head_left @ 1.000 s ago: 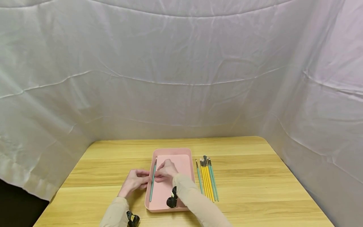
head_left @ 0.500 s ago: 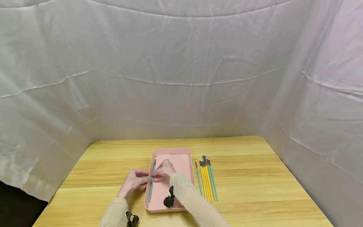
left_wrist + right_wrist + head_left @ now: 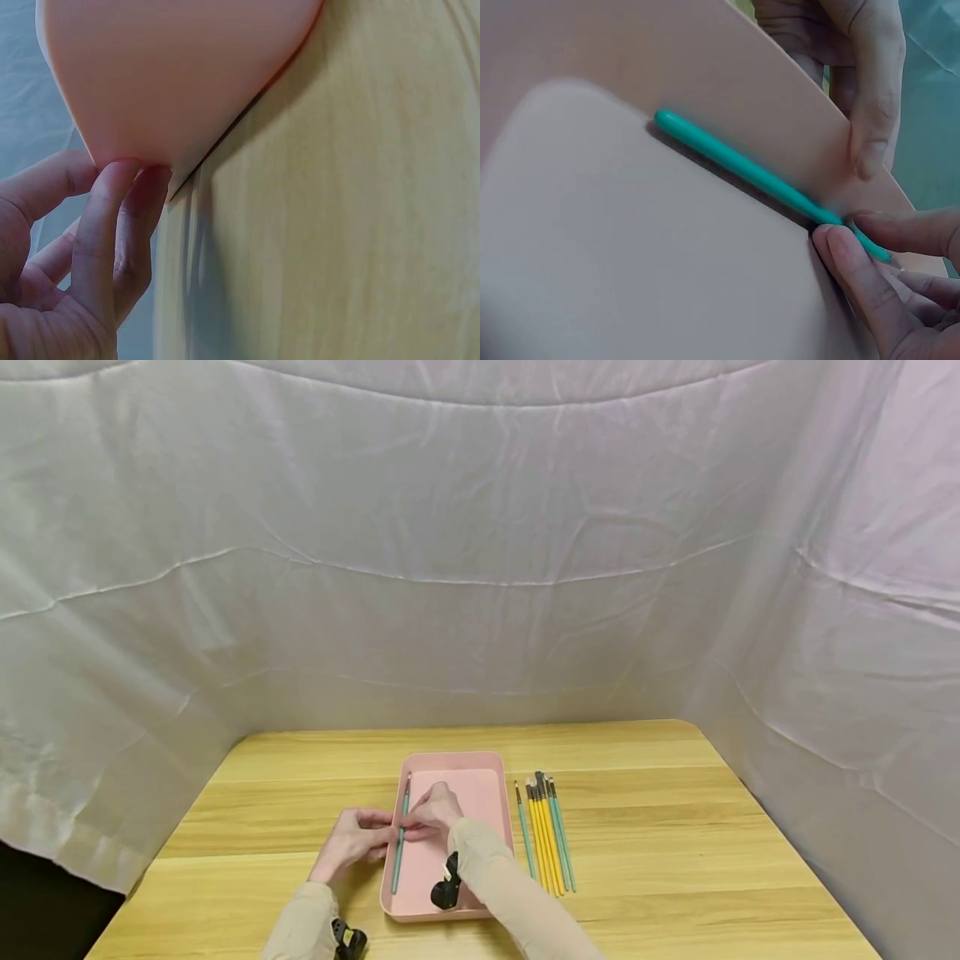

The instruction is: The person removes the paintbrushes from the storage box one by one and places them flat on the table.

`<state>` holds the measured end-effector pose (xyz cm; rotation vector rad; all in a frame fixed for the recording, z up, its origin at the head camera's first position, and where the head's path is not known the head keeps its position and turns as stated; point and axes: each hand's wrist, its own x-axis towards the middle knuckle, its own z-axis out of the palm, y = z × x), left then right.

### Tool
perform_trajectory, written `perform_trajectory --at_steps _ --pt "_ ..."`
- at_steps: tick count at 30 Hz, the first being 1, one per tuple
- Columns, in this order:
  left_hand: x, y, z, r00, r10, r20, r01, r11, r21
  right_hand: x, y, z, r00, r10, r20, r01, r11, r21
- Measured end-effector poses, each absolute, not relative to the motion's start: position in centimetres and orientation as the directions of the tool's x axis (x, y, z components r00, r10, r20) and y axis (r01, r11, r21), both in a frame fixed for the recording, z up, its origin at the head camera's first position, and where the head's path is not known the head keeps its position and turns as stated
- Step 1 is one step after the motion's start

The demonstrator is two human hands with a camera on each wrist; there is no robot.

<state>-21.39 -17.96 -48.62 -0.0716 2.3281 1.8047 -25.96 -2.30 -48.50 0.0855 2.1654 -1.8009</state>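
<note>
A pink tray [image 3: 480,789] stands on the table, its long sides running away from me. Inside it, along the left wall, lies a paintbrush [image 3: 397,864] with a teal handle, its bristle end pointing away. My right hand [image 3: 438,810] pinches this brush near mid-length between thumb and fingers, as the right wrist view shows on the teal handle [image 3: 735,161]. At the tray's left wall, my left hand [image 3: 356,841] holds the rim, thumb over the inner side. In the left wrist view, its fingertips [image 3: 154,180] touch the outer wall [image 3: 172,82].
Right of the tray, several yellow-handled paintbrushes [image 3: 546,843] lie side by side, with teal paintbrushes [image 3: 564,843] at their right. Another teal paintbrush [image 3: 526,835] lies between them and the tray. Grey cloth [image 3: 480,635] hangs behind the wooden table [image 3: 675,843].
My right hand has moved slightly left with the teal paintbrush, bringing it closer to the tray's left wall. The left hand has stayed on the rim.
</note>
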Motion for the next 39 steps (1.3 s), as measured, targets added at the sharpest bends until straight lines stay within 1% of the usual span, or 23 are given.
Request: perform_trajectory --at_steps 7,12,23,26,30,39 --pt "-21.5 -18.1 -48.8 -0.979 0.094 -0.182 -0.153 0.254 0.955 -26.2 -2.5 -48.8 -0.937 -0.178 -0.299 0.259 0.215 -0.941" --pt "-21.5 -18.1 -48.8 -0.979 0.103 -0.177 -0.147 0.25 0.957 -26.4 -2.4 -49.0 -0.927 -0.207 -0.312 0.275 0.188 -0.943" --pt "-21.3 -17.8 -48.6 -0.981 0.049 -0.188 -0.169 0.262 0.95 -27.0 -0.9 -48.9 -0.904 -0.283 -0.32 0.294 0.134 -0.946" --pt "-21.3 -17.8 -48.6 -0.981 0.046 -0.187 -0.169 0.257 0.952 -27.2 -0.1 -48.5 -0.899 -0.296 -0.322 0.29 0.147 -0.946" --pt "-21.2 -17.8 -48.5 -0.982 0.043 -0.186 -0.17 0.245 0.955 -27.6 1.4 -47.9 -0.896 -0.323 -0.304 0.255 0.187 -0.949" --pt "-21.2 -17.5 -48.5 -0.982 0.026 -0.188 -0.176 0.239 0.955 -28.3 5.9 -47.2 -0.875 -0.385 -0.295 0.249 0.167 -0.954"
